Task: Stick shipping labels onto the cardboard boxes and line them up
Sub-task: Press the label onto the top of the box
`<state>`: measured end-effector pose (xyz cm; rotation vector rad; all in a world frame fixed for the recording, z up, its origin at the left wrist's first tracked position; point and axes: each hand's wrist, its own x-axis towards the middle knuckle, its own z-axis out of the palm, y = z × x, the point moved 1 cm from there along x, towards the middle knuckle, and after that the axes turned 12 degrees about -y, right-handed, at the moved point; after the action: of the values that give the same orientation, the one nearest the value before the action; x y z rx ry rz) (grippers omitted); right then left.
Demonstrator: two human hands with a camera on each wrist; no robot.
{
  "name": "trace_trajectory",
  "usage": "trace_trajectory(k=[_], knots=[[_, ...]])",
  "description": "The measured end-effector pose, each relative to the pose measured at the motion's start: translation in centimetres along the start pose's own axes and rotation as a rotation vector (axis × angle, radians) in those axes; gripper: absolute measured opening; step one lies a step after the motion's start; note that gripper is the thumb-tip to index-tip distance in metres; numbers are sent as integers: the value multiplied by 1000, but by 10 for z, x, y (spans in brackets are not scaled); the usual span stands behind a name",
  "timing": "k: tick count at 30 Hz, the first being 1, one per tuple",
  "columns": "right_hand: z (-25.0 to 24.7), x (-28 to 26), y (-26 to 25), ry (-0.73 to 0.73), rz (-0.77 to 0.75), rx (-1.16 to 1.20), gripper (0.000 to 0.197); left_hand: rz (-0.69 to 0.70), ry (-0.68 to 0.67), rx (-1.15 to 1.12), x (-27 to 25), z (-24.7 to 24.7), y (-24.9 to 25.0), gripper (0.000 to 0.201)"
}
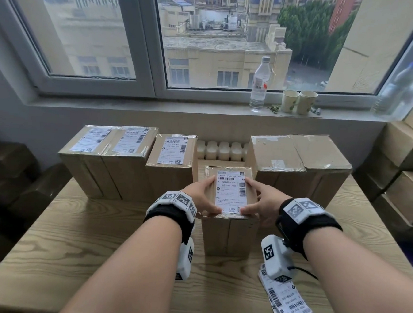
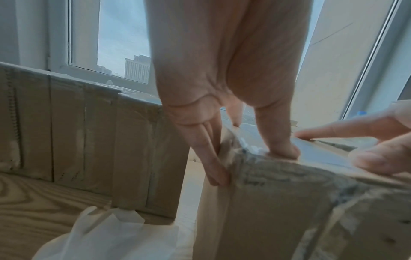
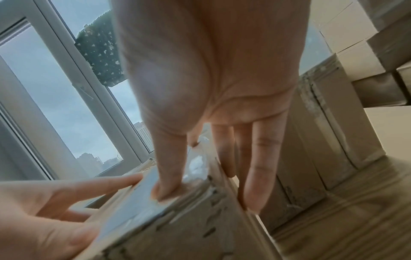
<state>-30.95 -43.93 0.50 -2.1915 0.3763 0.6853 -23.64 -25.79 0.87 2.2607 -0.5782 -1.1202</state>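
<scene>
Both hands sit on the small cardboard box [image 1: 228,227] at the centre of the head view. The left hand [image 1: 202,196] has its thumb pressed flat on the near left corner of the white shipping label [image 1: 231,193], while its straight fingers [image 2: 209,158] run down the box's left wall. The right hand [image 1: 262,201] mirrors it: thumb on the label's near right corner, straight fingers [image 3: 253,176] laid against the right wall. Neither hand curls round anything; both are spread and pressing. The label is a smooth rectangle printed with barcodes, lying on the box's taped top, whose edges show glossy, wrinkled clear tape.

The box stands upright on a pale wood-grain table [image 1: 84,240]. Behind it, across the middle of the frame, three labelled boxes [image 1: 127,160] stand side by side at left, touching one another. A larger brown box [image 1: 300,167] with tape scraps and no visible label stands at right. The small box sits forward of the gap between them.

At lower right of the head view a fanned stack of labels [image 1: 284,298] lies on the table. Crumpled white backing paper [image 2: 111,234] shows at the bottom of the left wrist view.

On the windowsill [image 1: 155,104] at upper right stand a clear plastic bottle [image 1: 260,83] and two paper cups [image 1: 298,101]. More cartons [image 1: 407,170] are stacked at the right edge.
</scene>
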Motion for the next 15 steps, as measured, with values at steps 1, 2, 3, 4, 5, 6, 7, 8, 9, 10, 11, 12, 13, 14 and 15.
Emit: trace_trajectory(k=[1, 2, 3, 4, 5, 6, 7, 8, 9, 10, 11, 12, 13, 14, 15], knots=[[-1, -1, 0, -4, 1, 27, 98, -12, -22, -68, -1, -1, 0, 93], [-2, -3, -1, -8, 4, 47, 95, -12, -36, -128, -2, -3, 1, 90], [-3, -4, -2, -12, 6, 63, 93, -10, -44, -155, -2, -3, 1, 88], [-2, -5, -3, -14, 3, 66, 91, -3, -46, -153, -2, -2, 3, 87], [-2, -5, -4, -22, -3, 56, 89, -6, -45, -137, -3, -1, 3, 87], [-2, -6, -5, -29, -7, 41, 87, -6, -50, -128, -3, 1, 2, 90], [-1, -7, -5, -32, -5, 29, 87, -15, -56, -140, -2, 2, 1, 93], [-1, -7, -4, -30, 2, 30, 86, -24, -62, -169, -2, 3, 1, 94], [-2, -5, -2, -31, 21, 54, 85, -37, -64, -207, -1, 3, 0, 94], [-2, -3, -1, -29, 38, 96, 84, -52, -63, -256, 0, 2, -1, 95], [-1, 1, -1, -20, 58, 131, 82, -64, -60, -311, 1, 1, -2, 97], [-1, 3, -2, -3, 59, 143, 76, -63, -51, -361, 1, 0, -2, 97], [-3, 6, -3, 26, 50, 117, 66, -53, -33, -377, 0, -1, -2, 97], [-5, 9, -5, 57, 33, 88, 54, -44, -8, -374, -2, -3, 0, 95], [-8, 10, -7, 76, 26, 77, 44, -38, 20, -366, -3, -4, 1, 95]])
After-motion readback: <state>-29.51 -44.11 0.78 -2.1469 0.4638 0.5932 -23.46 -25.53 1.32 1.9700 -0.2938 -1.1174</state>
